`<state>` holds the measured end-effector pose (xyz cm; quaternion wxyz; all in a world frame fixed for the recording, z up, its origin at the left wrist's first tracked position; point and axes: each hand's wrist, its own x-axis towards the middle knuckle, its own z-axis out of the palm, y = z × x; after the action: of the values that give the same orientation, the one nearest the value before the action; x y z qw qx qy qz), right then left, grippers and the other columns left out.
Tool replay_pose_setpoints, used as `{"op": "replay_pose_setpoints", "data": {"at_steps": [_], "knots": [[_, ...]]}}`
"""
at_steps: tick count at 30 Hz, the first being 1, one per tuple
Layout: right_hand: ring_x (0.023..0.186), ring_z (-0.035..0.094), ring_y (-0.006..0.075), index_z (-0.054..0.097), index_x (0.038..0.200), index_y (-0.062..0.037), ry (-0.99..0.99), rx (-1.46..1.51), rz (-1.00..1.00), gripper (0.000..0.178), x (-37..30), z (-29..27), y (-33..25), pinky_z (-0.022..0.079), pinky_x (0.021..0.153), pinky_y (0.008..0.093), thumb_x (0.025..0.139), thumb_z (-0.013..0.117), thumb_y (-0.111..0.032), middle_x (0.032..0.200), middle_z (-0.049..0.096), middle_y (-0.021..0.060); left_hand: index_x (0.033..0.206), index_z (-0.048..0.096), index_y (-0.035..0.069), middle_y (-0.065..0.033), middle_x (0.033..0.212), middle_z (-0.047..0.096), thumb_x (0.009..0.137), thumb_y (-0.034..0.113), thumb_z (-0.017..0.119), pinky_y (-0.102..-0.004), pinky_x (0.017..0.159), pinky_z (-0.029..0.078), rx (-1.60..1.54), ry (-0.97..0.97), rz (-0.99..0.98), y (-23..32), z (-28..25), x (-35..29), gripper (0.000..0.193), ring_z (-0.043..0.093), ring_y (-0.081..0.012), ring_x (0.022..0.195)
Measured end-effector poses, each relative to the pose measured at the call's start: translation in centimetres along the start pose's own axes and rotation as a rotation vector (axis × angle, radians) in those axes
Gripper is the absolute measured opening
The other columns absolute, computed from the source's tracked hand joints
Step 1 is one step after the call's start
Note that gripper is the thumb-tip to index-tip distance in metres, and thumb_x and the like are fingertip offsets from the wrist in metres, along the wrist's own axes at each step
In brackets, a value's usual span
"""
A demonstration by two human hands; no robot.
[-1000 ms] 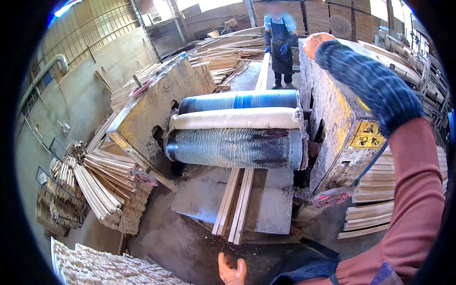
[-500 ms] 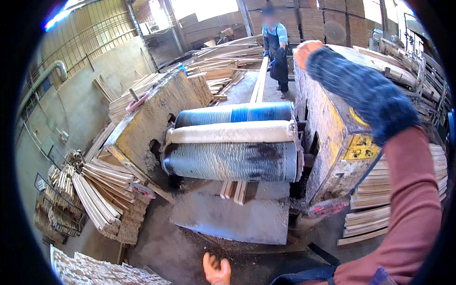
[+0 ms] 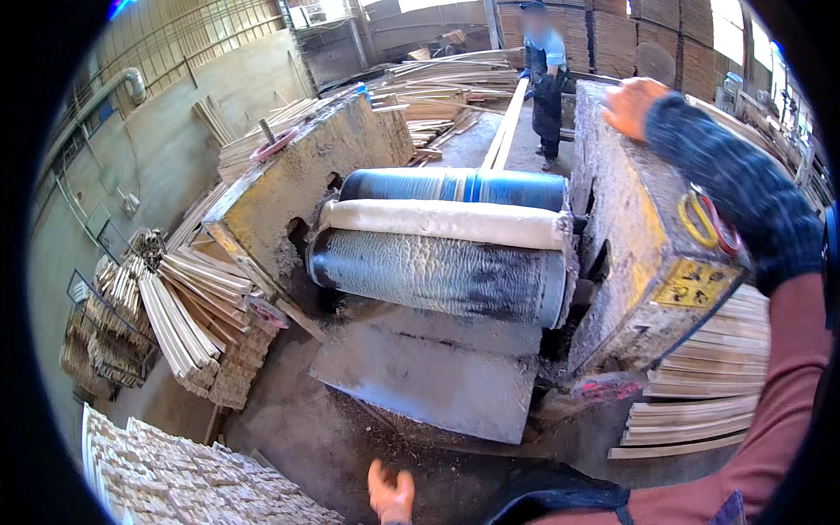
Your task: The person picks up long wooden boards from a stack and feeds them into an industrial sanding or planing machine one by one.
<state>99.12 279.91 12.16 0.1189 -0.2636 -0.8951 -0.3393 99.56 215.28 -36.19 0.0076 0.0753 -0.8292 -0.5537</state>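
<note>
My right hand (image 3: 634, 109) lies with loosely bent fingers on the far top end of the machine's right-hand housing (image 3: 630, 201). A dark knitted sleeve covers that forearm. Low in the middle, my left hand (image 3: 390, 493) is held out in the air, fingers apart and nothing in it. Between the housings sit a ridged near roller (image 3: 437, 271) coated in glue-like film, a thinner whitish roller (image 3: 442, 221) and a blue-streaked far roller (image 3: 525, 188). Long wooden strips (image 3: 505, 131) reach from the far roller to a co-worker (image 3: 544, 87), whose gloved hand is at their far end.
A sloping metal plate (image 3: 429, 385) juts out below the near roller. Stacked wooden strips stand at the left (image 3: 184, 315), near left (image 3: 192, 477) and right (image 3: 700, 376). The left-hand housing (image 3: 297, 175) carries a red handwheel (image 3: 274, 144). Scissors with yellow and red handles (image 3: 700, 219) hang on the right-hand housing.
The strip ends that stuck out below the near roller are gone from view there. My right hand has settled farther right on the housing top. The whole view has shifted a little.
</note>
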Motion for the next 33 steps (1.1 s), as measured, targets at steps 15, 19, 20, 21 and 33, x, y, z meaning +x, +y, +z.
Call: {"op": "replay_pose_setpoints", "data": {"at_steps": [15, 19, 20, 21, 33], "knots": [[0.094, 0.070, 0.0381, 0.059, 0.137, -0.0036, 0.176, 0.107, -0.079, 0.049, -1.5, 3.5, 4.7, 0.055, 0.088, 0.0473, 0.097, 0.060, -0.030, 0.101, 0.072, 0.0235, 0.144, 0.050, 0.005, -0.0109, 0.113, 0.067, 0.089, 0.013, 0.079, -0.0360, 0.092, 0.056, -0.299, -0.062, -0.302, -11.4, -7.5, -13.2, 0.063, 0.064, -0.0211, 0.103], [0.106, 0.071, 0.0341, 0.068, 0.120, -0.0008, -0.048, -0.070, 0.098, 0.040, 2.6, -1.3, -2.2, 0.057, 0.095, 0.0420, 0.097, 0.061, -0.033, 0.111, 0.074, 0.0191, 0.145, 0.052, 0.004, -0.0163, 0.123, 0.069, 0.089, 0.011, 0.077, -0.0365, 0.095, 0.056, -0.106, -0.107, -0.077, -0.5, -6.8, -12.6, 0.061, 0.068, -0.0241, 0.109], [0.107, 0.071, 0.0336, 0.068, 0.120, -0.0006, 0.030, -0.050, 0.117, 0.040, 1.3, -2.9, -2.6, 0.057, 0.095, 0.0419, 0.097, 0.061, -0.034, 0.111, 0.074, 0.0186, 0.144, 0.053, 0.003, -0.0174, 0.124, 0.069, 0.089, 0.012, 0.076, -0.0373, 0.096, 0.056, -0.076, -0.084, -0.022, 1.0, -8.1, -12.4, 0.060, 0.068, -0.0251, 0.110], [0.107, 0.071, 0.0332, 0.068, 0.119, -0.0005, 0.117, -0.026, 0.124, 0.041, 0.4, -4.4, -3.5, 0.057, 0.095, 0.0417, 0.098, 0.061, -0.034, 0.111, 0.074, 0.0181, 0.143, 0.054, 0.003, -0.0184, 0.125, 0.069, 0.089, 0.013, 0.076, -0.0381, 0.096, 0.056, -0.050, -0.048, 0.026, 1.8, -9.6, -12.7, 0.059, 0.068, -0.0260, 0.111], [0.107, 0.070, 0.0386, 0.065, 0.130, -0.0084, 0.572, 0.757, -0.467, 0.043, 2.6, -13.6, -28.0, 0.054, 0.096, 0.0450, 0.100, 0.058, -0.038, 0.116, 0.073, 0.0223, 0.147, 0.050, 0.004, -0.0257, 0.150, 0.049, 0.083, 0.050, 0.075, -0.0565, 0.118, 0.033, 1.125, 0.991, 0.068, -1.4, -38.0, -8.5, 0.083, 0.042, -0.0446, 0.141]]}}
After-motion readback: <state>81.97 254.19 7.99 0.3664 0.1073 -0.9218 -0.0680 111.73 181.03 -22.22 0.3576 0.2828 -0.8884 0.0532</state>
